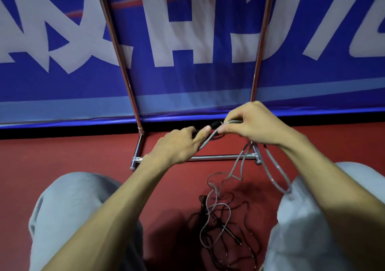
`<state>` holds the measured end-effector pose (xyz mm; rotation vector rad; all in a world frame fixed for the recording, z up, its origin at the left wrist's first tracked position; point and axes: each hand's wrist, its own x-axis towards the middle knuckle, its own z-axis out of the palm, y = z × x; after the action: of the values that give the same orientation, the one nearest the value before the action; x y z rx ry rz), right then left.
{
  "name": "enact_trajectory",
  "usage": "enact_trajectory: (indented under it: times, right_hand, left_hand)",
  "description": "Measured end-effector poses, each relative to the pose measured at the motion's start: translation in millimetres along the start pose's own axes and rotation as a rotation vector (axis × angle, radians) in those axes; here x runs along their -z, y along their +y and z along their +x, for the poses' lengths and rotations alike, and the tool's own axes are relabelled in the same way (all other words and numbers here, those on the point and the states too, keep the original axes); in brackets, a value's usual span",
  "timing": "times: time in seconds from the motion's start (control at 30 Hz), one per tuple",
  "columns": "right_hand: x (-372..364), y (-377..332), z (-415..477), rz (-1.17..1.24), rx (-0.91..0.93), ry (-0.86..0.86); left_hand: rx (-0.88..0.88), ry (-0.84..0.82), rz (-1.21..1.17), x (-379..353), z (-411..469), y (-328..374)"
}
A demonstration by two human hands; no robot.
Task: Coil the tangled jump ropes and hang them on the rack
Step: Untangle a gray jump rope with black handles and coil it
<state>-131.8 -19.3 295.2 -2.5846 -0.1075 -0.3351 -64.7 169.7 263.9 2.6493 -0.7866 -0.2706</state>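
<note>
so the coiling looks only just begun. the right hand (256, 124) pinches loops of the grey rope (210, 138) and the left hand (179, 143) grips it too, just in front of the rack (216, 157). the rest lies tangled with a black rope (203, 208) on the floor (83, 156). next, i think, grey needs pulling free. the rack top is cut off, and the left fingers (203, 132) hide their grip.

Left hand (179, 143) grips a black handle (214, 124) together with the grey rope (209, 139). Right hand (256, 124) pinches the same rope, and its loops hang below. A black rope (229, 230) lies tangled on the red floor (62, 156), near the rack (216, 157) base.
</note>
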Motion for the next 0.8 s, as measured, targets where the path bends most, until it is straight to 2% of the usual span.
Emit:
enact_trajectory:
  times: [0.1, 0.17, 0.27, 0.4, 0.5, 0.63, 0.8]
  right_hand:
    - [4.7, 5.6, 1.4, -0.029, -0.136, 0.165]
    - [6.4, 6.5, 1.8, -0.088, -0.197, 0.207]
    - [6.8, 2.5, 1.0, -0.159, -0.247, 0.172]
    - [4.9, 6.8, 3.7, -0.018, -0.270, 0.082]
    - [2.6, 9.9, 7.1, 0.113, -0.273, 0.086]
    - [-15.4, 12.4, 8.7, 0.125, -0.155, 0.105]
    - [-33.4, -7.1, 6.7, 0.067, -0.038, -0.054]
  left_hand:
    - [-0.106, -0.079, -0.014, -0.8, -6.1, 9.9]
    - [-0.199, -0.074, -0.017, 1.3, -11.0, 14.4]
    - [-0.324, -0.060, -0.068, 3.5, -16.2, 14.4]
    - [-0.449, -0.032, -0.232, 4.6, -18.0, 7.3]
    - [-0.432, 0.028, -0.380, 5.9, -16.5, 5.3]
    - [-0.289, 0.132, -0.616, 8.2, -14.6, 5.8]
    - [-0.115, 0.330, -0.766, 18.6, -6.6, 1.8]
